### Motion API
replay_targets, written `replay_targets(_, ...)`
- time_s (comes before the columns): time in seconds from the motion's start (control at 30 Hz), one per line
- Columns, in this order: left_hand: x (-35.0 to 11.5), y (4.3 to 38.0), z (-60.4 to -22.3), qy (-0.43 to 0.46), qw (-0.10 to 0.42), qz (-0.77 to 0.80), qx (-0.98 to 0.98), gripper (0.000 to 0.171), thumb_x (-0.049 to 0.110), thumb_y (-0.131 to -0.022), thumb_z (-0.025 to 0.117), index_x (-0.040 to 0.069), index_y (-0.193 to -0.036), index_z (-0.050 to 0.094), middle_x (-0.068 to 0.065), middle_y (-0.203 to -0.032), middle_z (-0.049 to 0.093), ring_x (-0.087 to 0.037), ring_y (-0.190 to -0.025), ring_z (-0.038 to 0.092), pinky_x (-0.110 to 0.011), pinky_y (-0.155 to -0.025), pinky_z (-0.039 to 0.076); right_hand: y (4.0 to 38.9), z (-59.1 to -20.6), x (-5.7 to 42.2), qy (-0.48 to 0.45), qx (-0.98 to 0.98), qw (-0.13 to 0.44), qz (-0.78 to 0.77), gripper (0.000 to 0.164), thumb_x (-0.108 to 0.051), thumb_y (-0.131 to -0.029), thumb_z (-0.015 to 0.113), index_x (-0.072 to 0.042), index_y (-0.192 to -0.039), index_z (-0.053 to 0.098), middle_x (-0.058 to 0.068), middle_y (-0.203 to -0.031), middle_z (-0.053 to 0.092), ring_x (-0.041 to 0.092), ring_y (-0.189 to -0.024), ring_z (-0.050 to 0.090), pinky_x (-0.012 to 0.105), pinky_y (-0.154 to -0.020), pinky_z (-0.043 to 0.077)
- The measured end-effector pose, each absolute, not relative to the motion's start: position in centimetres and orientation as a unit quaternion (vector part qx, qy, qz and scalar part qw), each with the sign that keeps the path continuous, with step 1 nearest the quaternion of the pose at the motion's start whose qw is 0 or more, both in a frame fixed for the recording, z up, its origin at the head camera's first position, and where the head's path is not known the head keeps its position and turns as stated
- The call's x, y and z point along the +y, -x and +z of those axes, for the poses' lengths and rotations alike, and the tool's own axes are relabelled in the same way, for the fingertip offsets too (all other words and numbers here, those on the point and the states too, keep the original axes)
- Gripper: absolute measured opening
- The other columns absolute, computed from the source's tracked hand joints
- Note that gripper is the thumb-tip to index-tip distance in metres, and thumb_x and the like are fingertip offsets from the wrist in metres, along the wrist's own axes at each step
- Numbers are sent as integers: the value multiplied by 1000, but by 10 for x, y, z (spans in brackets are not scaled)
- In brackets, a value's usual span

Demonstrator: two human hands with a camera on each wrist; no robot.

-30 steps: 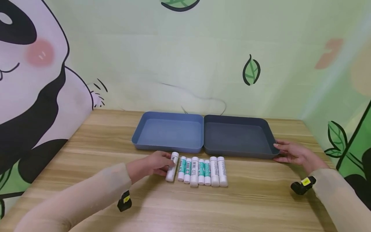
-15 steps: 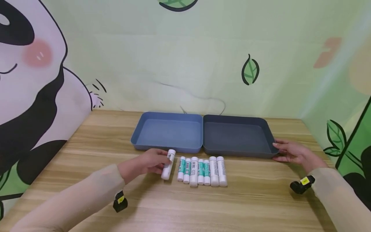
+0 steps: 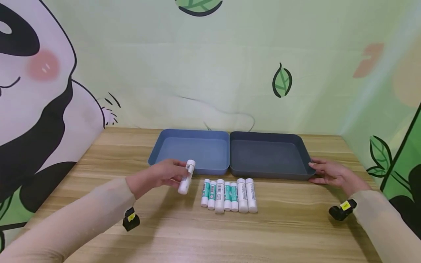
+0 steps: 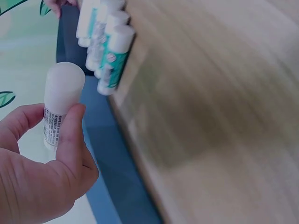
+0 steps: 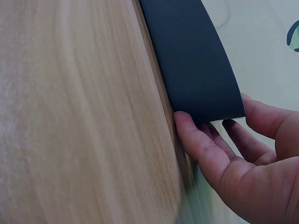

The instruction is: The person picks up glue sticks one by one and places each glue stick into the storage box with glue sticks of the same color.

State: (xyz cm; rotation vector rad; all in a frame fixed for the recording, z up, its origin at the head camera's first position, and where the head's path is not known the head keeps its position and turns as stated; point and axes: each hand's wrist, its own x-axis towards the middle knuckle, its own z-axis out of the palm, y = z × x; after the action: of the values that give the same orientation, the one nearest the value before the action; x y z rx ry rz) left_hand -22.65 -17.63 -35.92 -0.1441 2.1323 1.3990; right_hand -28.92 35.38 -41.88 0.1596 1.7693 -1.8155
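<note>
In the head view, we see the left hand [image 3: 166, 173] grasping one white tube [image 3: 186, 179] between thumb and fingers. The tube is tilted and appears to be lifted from the tabletop [image 3: 283, 228], just in front of the blue tray [image 3: 187, 169]. Beside it, to the right, lies a row of seven tubes [image 3: 219, 197], some with green labels. The right hand [image 3: 333, 174] holds the outer near corner of the dark tray [image 3: 263, 173], which stands next to the blue tray.

In the left wrist view, we see the thumb pressing one side of the white tube and a finger on the other, around the printed label; the wide plain end is left free. We judge that this tube is light and stiff, with a smooth round wall which could roll or slip a little, so the middle of the body is a good place for a gentle pinch. We do not think it is very fragile.

In the right wrist view, we see the right hand gripping the corner of the dark tray, fingers on both sides. Its wall seems thin but rigid to us.
</note>
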Motion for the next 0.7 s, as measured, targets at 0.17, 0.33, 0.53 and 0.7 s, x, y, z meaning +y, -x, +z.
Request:
replay_targets(0.17,-178,237,-345,37,293,531,794,63,14,-98,59,-6,-152,34,-18,-122,58,-16,-87,60,-24,-74,59,288,-418,353,-60,667,296,-681,88,-18,-106,53,2,-161,-12,-11,-95,67,4,-89,68,31,-81,63)
replay_targets(0.33,-181,246,-330,30,292,529,797,64,14,-99,58,-4,-155,33,-14,-120,58,-13,-84,60,-21,-72,59,288,-418,353,-54,667,297,-682,84,-16,-107,50,3,-160,-13,-10,-95,67,4,-89,68,30,-81,63)
replay_targets(0.53,-187,259,-313,18,286,528,800,63,14,-101,56,-3,-156,32,-11,-117,58,-11,-82,60,-20,-73,59,289,-417,353,-52,673,293,-677,81,-15,-108,48,4,-160,-11,-9,-95,67,4,-88,68,30,-80,63)
replay_targets(0.7,-193,269,-299,16,287,524,802,62,16,-103,54,-3,-156,29,-14,-124,52,-12,-85,59,-20,-74,59,288,-417,353,-51,675,292,-676,81,-16,-108,48,4,-160,-11,-8,-95,66,5,-88,69,30,-80,63)
